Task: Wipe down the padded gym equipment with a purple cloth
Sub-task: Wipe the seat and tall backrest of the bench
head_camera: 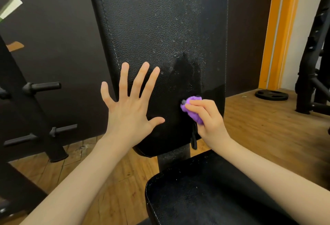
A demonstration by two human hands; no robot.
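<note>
Wiping is underway from what I see: my right hand (207, 117) has its fingers clamped around a small bunched-up purple fuzzy cloth (192, 108), pressed against the lower right part of the tall black textured-vinyl padded backrest (160, 28). My left hand (130, 103) is flat, fingers spread apart, holding nothing, over the lower left of the same pad; I can't tell if the palm is truly touching or just off it, likely bracing. A darker clean streak (187, 71) sits just above the cloth, while pale dust specks cover the middle and upper right of the backrest, so I judge the task is early, with most of the pad not yet done. Black padded seat cushion (205, 192) below, also dusty along its near edge, untouched as far as I can tell. A short black strap (193, 135) hangs by the backrest's bottom edge, just beside the cloth hand. Wooden plank floor (259, 126) around, black round weight plate (271, 95) lying on it at right, black weight rack with pegs (42, 86) at left. Next move, my call: keep pressure on the cloth and run it up and across into the dusty zone in overlapping passes, shift the left hand off unwiped vinyl, then do the seat. Cloth is small, so it may need refolding.
</note>
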